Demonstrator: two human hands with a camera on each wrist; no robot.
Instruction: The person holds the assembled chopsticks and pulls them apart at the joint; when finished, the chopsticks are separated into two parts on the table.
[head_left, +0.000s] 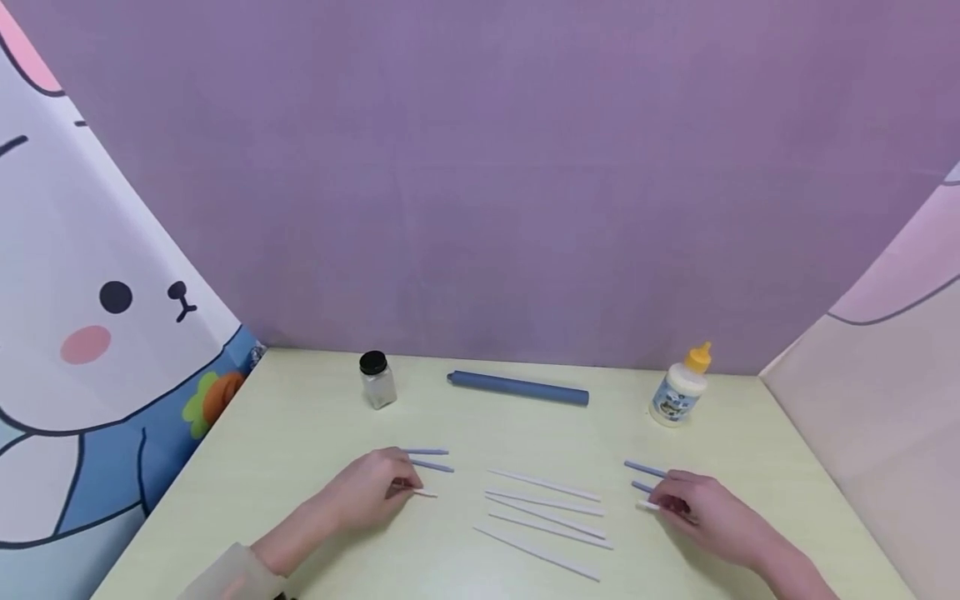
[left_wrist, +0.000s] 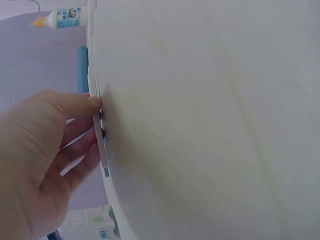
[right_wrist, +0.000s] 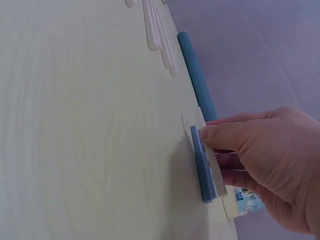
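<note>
My left hand (head_left: 371,492) pinches a thin white stick (left_wrist: 101,145) between thumb and fingers, low over the left part of the table. Just beyond its fingers lie two slim blue sticks (head_left: 433,466), their near ends hidden by the hand. On the right, my right hand (head_left: 708,515) pinches another white stick (right_wrist: 216,172), whose end pokes out to the left of the fingers. Two blue sticks (head_left: 645,470) lie beside that hand, partly covered by it. Between the hands several long, tapered white sticks (head_left: 543,527) are spread roughly side by side.
Toward the back of the table (head_left: 315,392) stand a clear jar (head_left: 378,387) with a black lid and, at right, a white glue bottle (head_left: 678,393) with a yellow cap. A thick blue rod (head_left: 517,387) lies between them. A purple backdrop (head_left: 480,208) rises behind.
</note>
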